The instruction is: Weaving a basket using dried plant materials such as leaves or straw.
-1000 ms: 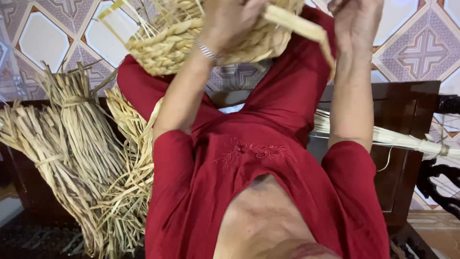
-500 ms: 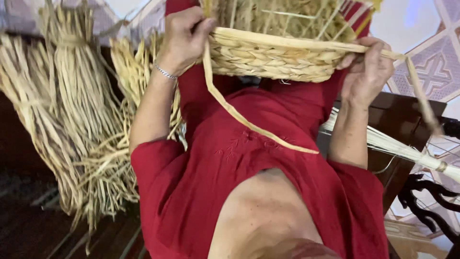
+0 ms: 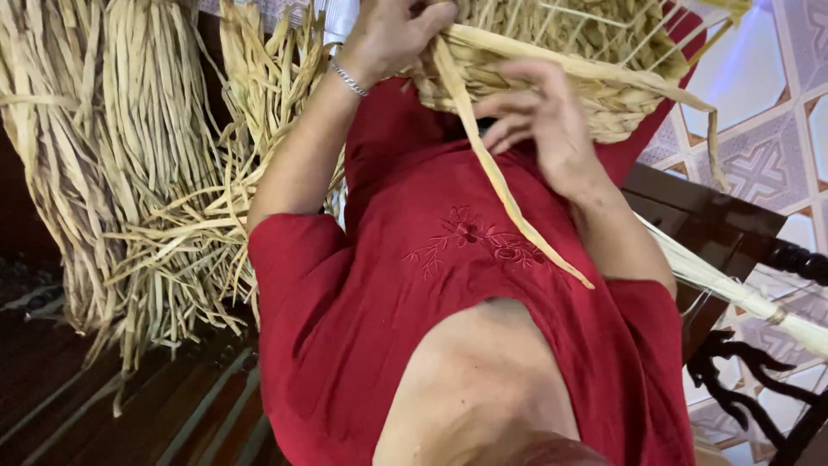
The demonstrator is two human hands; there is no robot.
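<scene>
A half-woven straw basket (image 3: pixel 621 95) rests on my lap, over my red clothing. My left hand (image 3: pixel 392 34), with a silver bracelet at its wrist, is closed over the basket's rim where a long flat straw strip (image 3: pixel 509 194) begins. The strip hangs loose down across my red top. My right hand (image 3: pixel 543 116) hovers in front of the basket's near side, just right of the strip. Its fingers are apart and loosely curled, and it holds nothing. Thin upright straw stakes (image 3: pixel 595 22) stick out of the basket's top.
Thick bundles of dried straw (image 3: pixel 129 164) lie to my left on a dark wooden bench (image 3: pixel 172 406). A tied bundle of pale stalks (image 3: pixel 742 298) lies at the right over the bench's carved edge. Patterned floor tiles (image 3: pixel 768 147) show at the upper right.
My right hand has let go of the basket's right rim and come left toward the hanging strip. The view has shifted, and the basket now sits higher and further right.
</scene>
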